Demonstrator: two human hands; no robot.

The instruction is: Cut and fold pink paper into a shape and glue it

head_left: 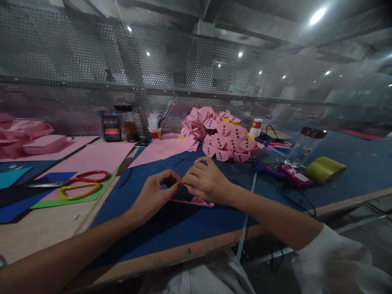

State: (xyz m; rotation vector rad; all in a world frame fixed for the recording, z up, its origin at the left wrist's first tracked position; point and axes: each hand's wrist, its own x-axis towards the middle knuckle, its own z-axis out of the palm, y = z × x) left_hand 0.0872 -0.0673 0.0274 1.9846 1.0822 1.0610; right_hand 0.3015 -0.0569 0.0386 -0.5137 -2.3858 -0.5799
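Note:
My left hand and my right hand meet fingertip to fingertip above the blue table mat. The left thumb and index finger form a closed ring. On the right, the fingers are bent together in a pinch. Whatever lies between the fingertips is too small to make out. Just below and behind the hands lies a folded pink paper piece, partly hidden by them. Beyond the hands stands a heap of pink paper shapes with dark and blue dots, and flat pink sheets lie left of it.
Red and yellow scissors rest on coloured sheets at left, near stacked pink paper. At right are a glass jar, a yellow tape roll and a purple-pink tool with a cord. Paper cups stand at the back.

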